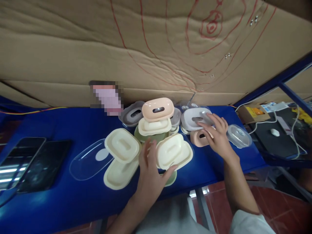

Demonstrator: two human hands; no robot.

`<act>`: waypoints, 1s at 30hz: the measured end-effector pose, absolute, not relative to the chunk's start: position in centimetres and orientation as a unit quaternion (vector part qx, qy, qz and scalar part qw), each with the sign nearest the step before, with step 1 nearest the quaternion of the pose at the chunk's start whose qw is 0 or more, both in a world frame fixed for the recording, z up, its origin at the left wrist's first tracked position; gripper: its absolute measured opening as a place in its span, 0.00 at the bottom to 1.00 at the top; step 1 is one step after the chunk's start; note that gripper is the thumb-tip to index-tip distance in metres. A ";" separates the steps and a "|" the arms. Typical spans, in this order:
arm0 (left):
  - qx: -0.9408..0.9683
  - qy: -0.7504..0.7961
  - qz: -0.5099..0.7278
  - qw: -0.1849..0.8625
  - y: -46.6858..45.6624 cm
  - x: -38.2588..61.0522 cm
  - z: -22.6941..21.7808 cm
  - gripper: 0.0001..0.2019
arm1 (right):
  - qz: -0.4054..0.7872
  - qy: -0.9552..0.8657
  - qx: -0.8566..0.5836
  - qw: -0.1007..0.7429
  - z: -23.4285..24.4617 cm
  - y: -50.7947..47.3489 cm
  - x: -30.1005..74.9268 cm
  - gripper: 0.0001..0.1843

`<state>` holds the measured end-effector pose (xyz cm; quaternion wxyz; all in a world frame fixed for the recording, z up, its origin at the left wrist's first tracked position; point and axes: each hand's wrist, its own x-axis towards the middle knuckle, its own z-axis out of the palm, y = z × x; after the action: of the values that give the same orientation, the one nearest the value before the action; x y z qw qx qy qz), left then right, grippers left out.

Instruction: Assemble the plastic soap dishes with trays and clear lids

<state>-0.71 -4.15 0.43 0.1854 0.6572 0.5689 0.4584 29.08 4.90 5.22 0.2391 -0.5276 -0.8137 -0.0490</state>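
Note:
My left hand (152,169) is held with thumb and fingers apart at the left and front edge of two overlapping cream oval trays (170,151). I cannot tell whether it touches them. My right hand (218,136) is at the right end of a grey oval lid (191,118) with a slot, fingers spread and the thumb in front. Below that lid, partly behind the hand, sits a peach slotted piece (198,138). Two more cream trays (122,144) overlap left of my left hand. A peach slotted lid (158,109) rests on a cream piece (154,126) at the back.
A clear oval cover (90,161) lies to the left, near a dark tablet (45,165) and a phone-like device (20,159). Another clear cover (239,136) is at the right. A cardboard wall (73,58) closes off the back of the blue table (80,204).

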 end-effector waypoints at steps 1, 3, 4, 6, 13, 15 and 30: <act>0.664 0.571 0.453 0.168 -4.1 -0.8 0.3 0.54 | -0.054 -0.807 -0.539 0.235 5.4 5.1 30.1 0.19; 0.681 0.574 0.427 0.155 -4.1 -0.8 0.2 0.50 | -0.064 -0.786 -0.568 0.235 5.4 5.2 33.3 0.24; 0.692 0.574 0.410 0.153 -4.2 -0.8 0.2 0.45 | -0.071 -0.771 -0.588 0.234 5.2 5.1 35.6 0.27; 0.717 0.569 0.372 0.152 -4.4 -0.7 0.2 0.33 | -0.108 -0.719 -0.645 0.233 4.1 4.6 41.0 0.36; 0.762 0.542 0.332 0.120 -4.3 0.1 0.6 0.23 | -0.085 -0.702 -0.669 0.229 -2.0 2.0 52.0 0.43; 0.763 0.527 0.353 0.123 -4.5 0.2 1.2 0.24 | -0.081 -0.698 -0.671 0.238 -2.7 0.9 51.0 0.43; 0.537 0.363 0.535 0.542 -5.2 1.4 2.7 0.54 | 0.260 -0.808 -0.398 0.348 4.7 -2.4 23.6 0.58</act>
<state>1.41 -5.17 2.70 0.5416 0.5373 0.3635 0.5346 23.56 -2.37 4.68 0.3483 -0.3976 -0.8081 0.2598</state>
